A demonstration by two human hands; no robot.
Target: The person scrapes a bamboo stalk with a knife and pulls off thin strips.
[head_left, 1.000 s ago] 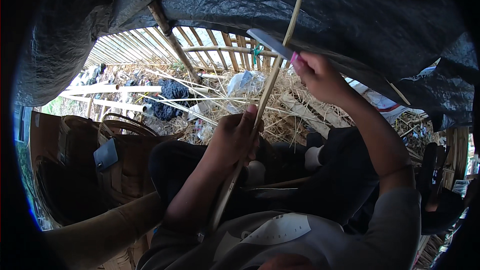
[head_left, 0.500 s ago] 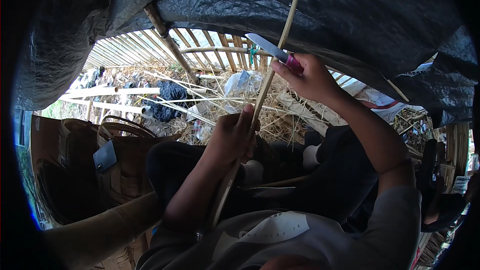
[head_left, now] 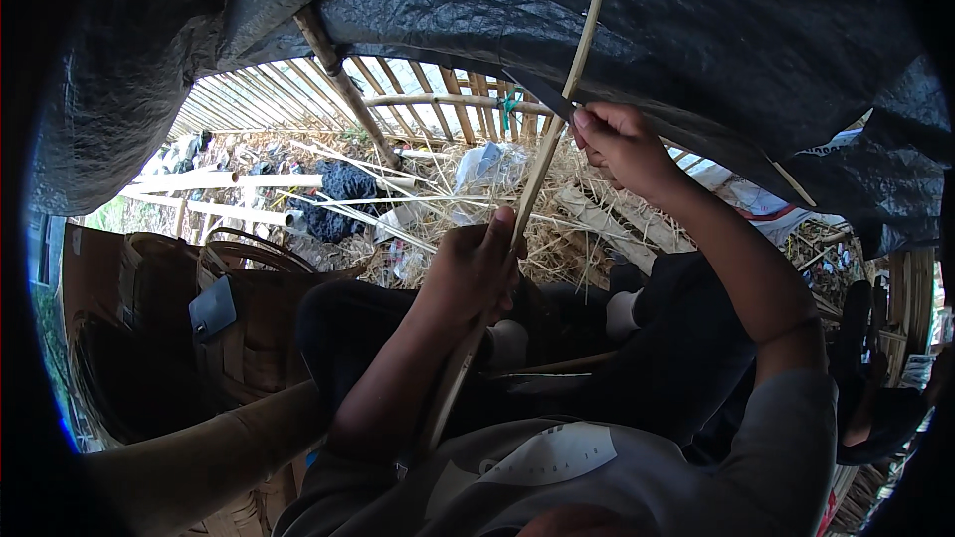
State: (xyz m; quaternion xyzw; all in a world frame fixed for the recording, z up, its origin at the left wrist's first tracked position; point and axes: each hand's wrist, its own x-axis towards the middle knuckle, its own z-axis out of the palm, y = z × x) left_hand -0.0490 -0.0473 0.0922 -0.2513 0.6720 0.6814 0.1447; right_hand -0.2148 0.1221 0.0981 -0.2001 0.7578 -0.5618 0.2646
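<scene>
A long pale bamboo strip (head_left: 542,164) slants from my lap up toward the dark tarp. Near its middle, my left hand (head_left: 473,273) is closed round it, thumb lying along the strip. My right hand (head_left: 619,144) grips a knife (head_left: 542,94) higher up, with the handle mostly hidden in the fingers. The blade crosses the strip below its upper end and looks dark and edge-on. The strip's lower end passes beside my left forearm against my shirt.
A black tarp (head_left: 696,50) hangs low ahead. Beyond lie bamboo shavings (head_left: 562,239), several poles and a slatted bamboo fence (head_left: 438,104). Woven baskets (head_left: 259,338) stand at left beside a thick bamboo pole (head_left: 229,447). Another person's dark-clothed limb (head_left: 880,423) shows at far right.
The knife has turned in my right hand, so its blade now looks dark instead of bright. My right hand has shifted slightly right; my left keeps its hold on the strip.
</scene>
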